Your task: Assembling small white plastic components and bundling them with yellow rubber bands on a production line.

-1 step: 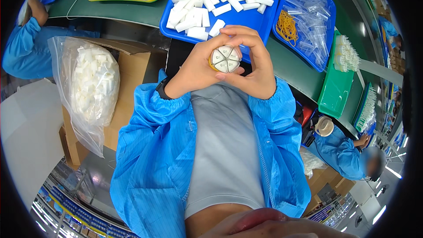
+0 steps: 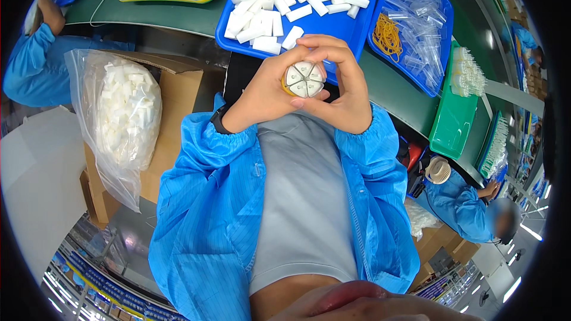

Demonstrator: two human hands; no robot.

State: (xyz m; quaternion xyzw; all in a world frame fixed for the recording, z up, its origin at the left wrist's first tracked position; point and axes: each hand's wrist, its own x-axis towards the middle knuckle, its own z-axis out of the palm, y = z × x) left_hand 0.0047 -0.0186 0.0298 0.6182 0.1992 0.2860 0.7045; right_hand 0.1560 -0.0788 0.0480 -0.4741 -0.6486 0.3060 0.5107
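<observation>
Both my hands are wrapped round a bundle of white wedge-shaped pieces point(image 2: 304, 80), held in front of my chest. Its round end faces up, split into several segments with small holes. A yellow band shows at its left edge. My left hand point(image 2: 266, 88) grips the left side, and my right hand point(image 2: 345, 86) curls round the right with its fingers over the far side. The bundle's lower part is hidden by my hands. Just beyond them lies a blue tray point(image 2: 351, 27) of loose white pieces point(image 2: 262, 21).
At the right, another blue tray point(image 2: 437, 86) holds clear plastic tubes point(image 2: 419, 18) and yellow rubber bands point(image 2: 388, 37). Past it, white bundles stand by a green tray point(image 2: 449, 125). A plastic bag of white pieces point(image 2: 128, 113) rests on a carton at left. Co-workers sit on both sides.
</observation>
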